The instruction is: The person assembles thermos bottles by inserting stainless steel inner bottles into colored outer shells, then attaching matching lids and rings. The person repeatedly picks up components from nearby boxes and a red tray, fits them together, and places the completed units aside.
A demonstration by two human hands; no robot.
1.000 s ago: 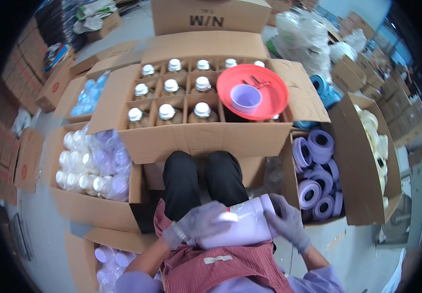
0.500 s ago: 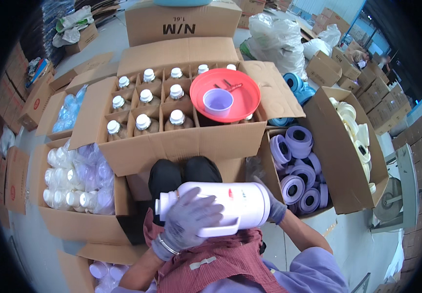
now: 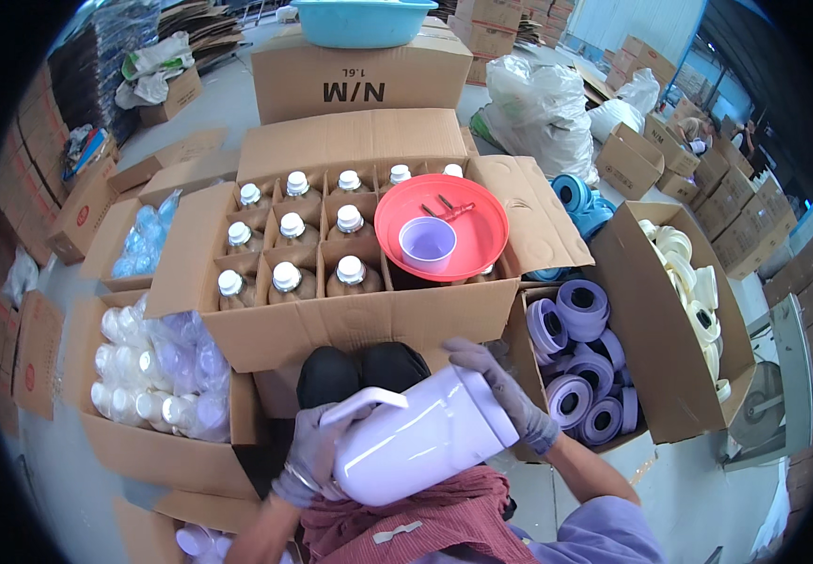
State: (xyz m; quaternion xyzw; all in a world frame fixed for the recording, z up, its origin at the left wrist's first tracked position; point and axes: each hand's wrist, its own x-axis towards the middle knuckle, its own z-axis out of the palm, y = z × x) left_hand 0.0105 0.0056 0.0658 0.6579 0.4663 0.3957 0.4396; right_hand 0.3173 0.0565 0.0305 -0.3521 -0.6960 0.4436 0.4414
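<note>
A glossy lavender thermos jug [image 3: 416, 446] lies tilted across my lap, its handle [image 3: 369, 401] uppermost and its flat base end raised toward the right. My left hand [image 3: 310, 451], in a grey glove, is closed around the narrower end, and that end is partly hidden behind it. At the base end, my gloved right hand [image 3: 512, 399] holds the rim, with fingers reaching over the top edge. Just beyond sits an open carton [image 3: 359, 329] of white-capped bottles [image 3: 350, 273] in cardboard compartments. On its right corner rests a red tray [image 3: 481, 235] holding a lavender cup [image 3: 427, 244] and small dark-red tools [image 3: 449, 209].
Right of me stand a carton of lavender ring-shaped parts [image 3: 583, 310] and a carton of cream parts [image 3: 704, 315]. On the left, a box [image 3: 152, 446] holds bagged white and lavender cups. A blue basin [image 3: 364, 26] tops the far carton. A metal stand [image 3: 787, 376] is at far right.
The jug has turned so its handle faces up, and its base end has tilted upward. My left hand has shifted to the narrow end; my right fingers have come over the base rim.
</note>
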